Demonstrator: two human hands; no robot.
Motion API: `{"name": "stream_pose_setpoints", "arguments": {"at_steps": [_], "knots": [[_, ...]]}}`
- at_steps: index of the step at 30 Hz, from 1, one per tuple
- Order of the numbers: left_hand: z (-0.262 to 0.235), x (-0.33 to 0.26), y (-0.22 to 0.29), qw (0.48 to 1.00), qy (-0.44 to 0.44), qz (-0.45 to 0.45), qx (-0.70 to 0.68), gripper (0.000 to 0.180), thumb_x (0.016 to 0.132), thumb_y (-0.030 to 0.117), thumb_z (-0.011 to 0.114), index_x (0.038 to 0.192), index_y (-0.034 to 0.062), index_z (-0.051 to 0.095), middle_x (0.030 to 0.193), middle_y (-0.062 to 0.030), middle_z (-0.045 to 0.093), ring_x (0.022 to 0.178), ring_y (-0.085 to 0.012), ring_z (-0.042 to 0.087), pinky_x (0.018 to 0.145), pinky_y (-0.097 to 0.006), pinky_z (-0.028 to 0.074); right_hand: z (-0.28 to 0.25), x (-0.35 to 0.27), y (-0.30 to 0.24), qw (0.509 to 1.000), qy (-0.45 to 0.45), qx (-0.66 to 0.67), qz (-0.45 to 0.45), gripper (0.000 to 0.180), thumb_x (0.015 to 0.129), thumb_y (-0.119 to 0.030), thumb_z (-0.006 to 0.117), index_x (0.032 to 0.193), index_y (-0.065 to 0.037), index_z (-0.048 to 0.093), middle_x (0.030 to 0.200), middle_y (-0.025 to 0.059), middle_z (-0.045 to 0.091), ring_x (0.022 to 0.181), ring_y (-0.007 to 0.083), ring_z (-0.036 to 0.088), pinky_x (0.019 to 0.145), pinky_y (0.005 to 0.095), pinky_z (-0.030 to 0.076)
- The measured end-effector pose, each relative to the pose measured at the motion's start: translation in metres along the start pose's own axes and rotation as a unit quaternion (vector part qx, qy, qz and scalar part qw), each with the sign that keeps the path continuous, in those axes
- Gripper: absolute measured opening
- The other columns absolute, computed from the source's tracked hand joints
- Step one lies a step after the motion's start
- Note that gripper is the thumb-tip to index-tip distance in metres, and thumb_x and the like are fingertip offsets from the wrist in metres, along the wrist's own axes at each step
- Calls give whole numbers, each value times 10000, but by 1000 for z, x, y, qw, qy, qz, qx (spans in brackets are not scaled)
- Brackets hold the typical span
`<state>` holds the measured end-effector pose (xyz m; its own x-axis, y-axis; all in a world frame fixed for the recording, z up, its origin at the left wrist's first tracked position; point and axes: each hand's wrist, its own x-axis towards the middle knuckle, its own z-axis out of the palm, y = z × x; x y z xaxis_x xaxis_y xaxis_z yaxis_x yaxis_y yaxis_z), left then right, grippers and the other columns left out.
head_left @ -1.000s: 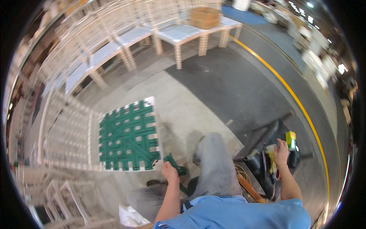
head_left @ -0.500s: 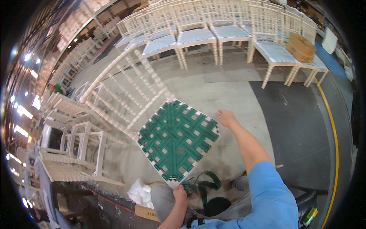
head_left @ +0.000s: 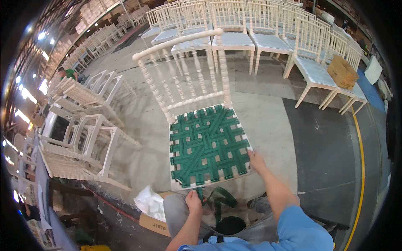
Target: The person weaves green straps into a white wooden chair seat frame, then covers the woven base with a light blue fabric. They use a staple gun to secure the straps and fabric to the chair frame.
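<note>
A white chair [head_left: 172, 179] with a turned-spindle back stands before me. Green webbing [head_left: 213, 144] is woven across its seat, with two strips running diagonally over the weave. Just below the seat's front edge, my left hand [head_left: 194, 201] is closed on a green webbing strap [head_left: 200, 194]. The loose length of that strap [head_left: 226, 195] loops down between my knees to a dark green roll [head_left: 231, 225]. My right hand [head_left: 256, 162] grips the right side of the seat frame; its fingertips are partly hidden at the edge.
Unfinished white chairs [head_left: 83, 161] lie stacked at left. Rows of white chairs with covered seats [head_left: 232, 39] fill the back, one bearing a brown carton [head_left: 342, 72]. By my left leg sits a cardboard box [head_left: 154, 224] with white plastic [head_left: 150, 203]. A person in green [head_left: 69, 74] is far left.
The chair has turned clockwise, its back swinging to the right and its seat now squarer to me. My right hand, earlier off the seat, has come onto its right edge.
</note>
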<state>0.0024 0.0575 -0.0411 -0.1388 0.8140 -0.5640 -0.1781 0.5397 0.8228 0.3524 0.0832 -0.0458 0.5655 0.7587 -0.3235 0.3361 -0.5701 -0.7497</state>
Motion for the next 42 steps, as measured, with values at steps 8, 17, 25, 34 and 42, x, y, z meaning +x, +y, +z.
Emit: {"name": "stream_pose_setpoints", "arguments": {"at_steps": [8,17,25,34,42], "knots": [[-25,-28,8,987,-123,-92,-37,231,1076,145,488,1117,-23,640,927,-125,687,700,-247,670,593,-413,601,50,-138,28,975,-41,213,50,539,1085,-363,500,1519,-49,443,1399,227,610,1278,366,599,1085,443,439],[-22,-142,132,918,-323,-114,-201,245,1069,102,507,1295,22,558,1200,-193,693,969,-351,708,897,-506,606,-3,-213,78,951,-93,218,198,757,1038,-333,628,1604,-21,235,1444,219,548,1219,340,623,1049,453,497],[9,-224,234,867,-453,43,-201,248,1066,100,535,1301,21,549,1246,-184,693,1040,-361,730,916,-506,615,-45,-298,-109,829,-352,398,-175,515,1026,-286,688,1442,-24,533,1245,71,660,1165,144,593,975,340,502],[3,-163,233,910,-376,113,-131,203,1054,77,578,1248,22,598,1169,-149,723,979,-281,741,866,-430,630,-97,-363,-72,864,-394,300,-89,266,1000,-146,709,1201,25,675,924,11,689,763,83,624,645,267,533],[46,-140,210,878,-473,61,-33,213,1071,165,580,1208,15,646,1038,-79,745,834,-160,727,702,-313,601,-210,-407,-120,820,-379,423,-69,365,980,-130,710,1281,37,590,863,66,662,658,131,653,540,284,525]]}}
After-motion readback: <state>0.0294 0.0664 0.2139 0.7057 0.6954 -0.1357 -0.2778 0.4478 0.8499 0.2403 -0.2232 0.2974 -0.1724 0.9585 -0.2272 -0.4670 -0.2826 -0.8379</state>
